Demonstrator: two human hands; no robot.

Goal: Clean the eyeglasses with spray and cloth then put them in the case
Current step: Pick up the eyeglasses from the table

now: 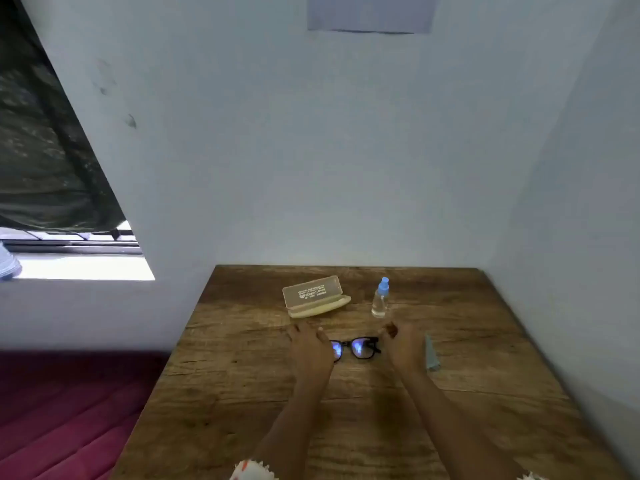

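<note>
Both forearms enter from the lower edge of the frame and converge toward the centre of the wooden surface (346,410). Your left hand (309,344) sits at the left end of the eyeglasses (356,348), knuckles up, covering part of the left lens; whether its grip is pinching the frame or only resting against it cannot be told from this view. Your right hand (401,342) sits at the right end, fingers curled inward with thumb and forefinger drawn close together; it appears to be at the right hinge, but contact is hidden.

The eyeglasses lie at frame centre, between the two hands, lenses facing you and catching a bluish reflection. The step in hand looks like the initial pickup.

Procedure for this step:
1. Take the frame by the rim ends or temples only. Keep fingertips off the lenses.
2. Lift level with both hands, so neither hinge is twisted.
3. Transfer the hold to one hand before reaching for the spray.

The folded cloth (432,353) lies just right of your right hand. Farther up the frame, the spray bottle (380,297) stands upright with its blue cap on, above the right hand. The case (317,296) lies open to the bottle's left, lid raised, ready to receive the eyeglasses later.
</note>
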